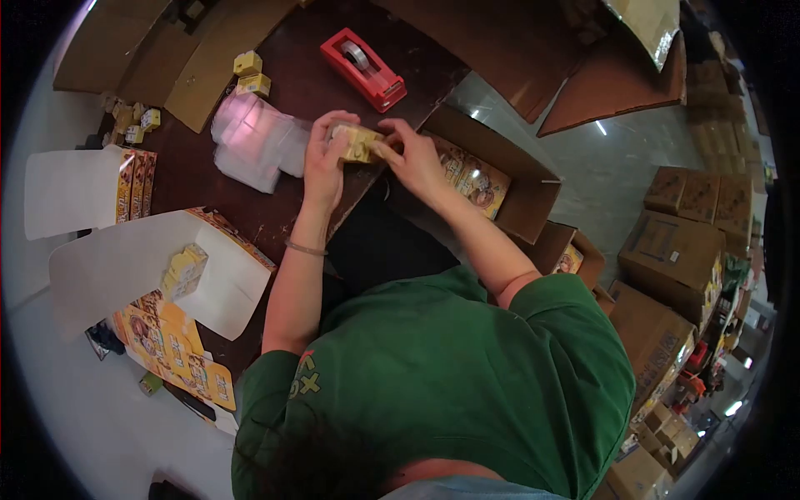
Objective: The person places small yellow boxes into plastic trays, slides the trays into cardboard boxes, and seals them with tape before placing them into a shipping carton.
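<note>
Between my two hands, over the table's near edge, is a small yellow box [360, 145]. A whitish, shiny patch shows at its left side. My left hand [323, 162] grips that side, thumb in front and fingers behind. My right hand [417, 162] pinches the right end with thumb and fingertips. A pile of clear plastic bags [254, 142] lies on the table just left of my left hand. Beyond my hands stands a red tape dispenser [362, 70] with a roll in it.
Small yellow boxes [252, 85] sit behind the bags. An open white-lined carton [229, 275] at left holds more small boxes [184, 272]. Printed cartons [137, 183] stand beside it. At right, a brown cardboard box [533, 196] contains printed packs [479, 185]; stacked boxes [671, 250] line the floor.
</note>
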`<state>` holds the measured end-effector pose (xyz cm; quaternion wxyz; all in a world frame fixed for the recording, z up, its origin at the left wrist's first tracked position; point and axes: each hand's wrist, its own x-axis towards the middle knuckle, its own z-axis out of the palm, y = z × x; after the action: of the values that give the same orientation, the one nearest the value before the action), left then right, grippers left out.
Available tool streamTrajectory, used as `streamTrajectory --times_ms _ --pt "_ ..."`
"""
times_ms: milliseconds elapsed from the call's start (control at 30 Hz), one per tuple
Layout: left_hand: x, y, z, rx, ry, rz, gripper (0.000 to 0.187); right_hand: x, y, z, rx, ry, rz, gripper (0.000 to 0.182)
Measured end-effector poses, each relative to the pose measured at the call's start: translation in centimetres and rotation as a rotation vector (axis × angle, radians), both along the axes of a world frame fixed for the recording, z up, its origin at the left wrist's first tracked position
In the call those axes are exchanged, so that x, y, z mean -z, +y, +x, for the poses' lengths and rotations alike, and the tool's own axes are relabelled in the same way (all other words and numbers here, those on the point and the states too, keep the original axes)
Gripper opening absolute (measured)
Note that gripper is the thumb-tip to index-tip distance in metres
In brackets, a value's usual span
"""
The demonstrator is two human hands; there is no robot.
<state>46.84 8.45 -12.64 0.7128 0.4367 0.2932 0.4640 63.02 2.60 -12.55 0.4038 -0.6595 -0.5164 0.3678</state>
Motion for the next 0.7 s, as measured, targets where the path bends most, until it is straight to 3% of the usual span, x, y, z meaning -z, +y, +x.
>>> streamTrajectory --times_ms 33,133,167,233,300,333,467,500,567,600,667,700 --pt "-0.5 -0.6 0.2 0.013 -0.211 -0.067 0.027 0.6 -0.5 -0.6 0.000 -0.162 0.170 0.049" --pt "-1.7 -3.2 0.9 -0.089 -0.350 -0.099 0.026 -0.3 -0.8 -0.9 -0.013 0.496 0.149 0.055" --pt "-1.8 -3.5 0.2 -0.102 -0.303 -0.066 0.026 -1.7 -0.4 0.1 -0.029 0.462 0.171 0.062" --pt "-1.5 -2.7 -0.5 -0.169 -0.149 0.132 0.027 -7.2 -0.1 1.8 -0.085 -0.159 0.324 0.068" --pt "-3.4 -1.5 0.1 -0.123 0.221 0.213 0.031 -6.4 1.1 1.5 -0.213 -0.324 0.477 0.071" --pt "-3.3 -0.4 0.1 -0.064 0.448 0.372 0.042 -4.8 2.0 1.1 -0.272 -0.390 0.540 0.069" --pt "-0.9 2.0 -0.6 0.034 0.312 0.155 0.050 -5.6 3.8 3.8 -0.228 -0.239 0.514 0.051" --pt "-0.8 1.6 -0.6 0.021 0.328 0.144 0.049 -5.2 5.1 5.2 -0.148 -0.338 0.505 0.039" --pt "-0.8 1.1 -0.1 -0.004 0.360 0.132 0.048 -4.0 7.3 6.5 -0.127 -0.310 0.321 0.029" --pt "-0.2 1.1 0.8 -0.048 0.379 0.245 0.045 -2.1 8.2 6.8 -0.148 -0.247 0.285 0.029" --pt "-1.3 1.3 1.9 0.021 0.412 0.240 0.043 -0.2 9.3 6.6 -0.144 -0.230 0.268 0.026" --pt "-0.2 2.1 2.5 -0.052 0.428 0.462 0.040 -0.1 9.3 6.4 -0.122 -0.228 0.284 0.025"
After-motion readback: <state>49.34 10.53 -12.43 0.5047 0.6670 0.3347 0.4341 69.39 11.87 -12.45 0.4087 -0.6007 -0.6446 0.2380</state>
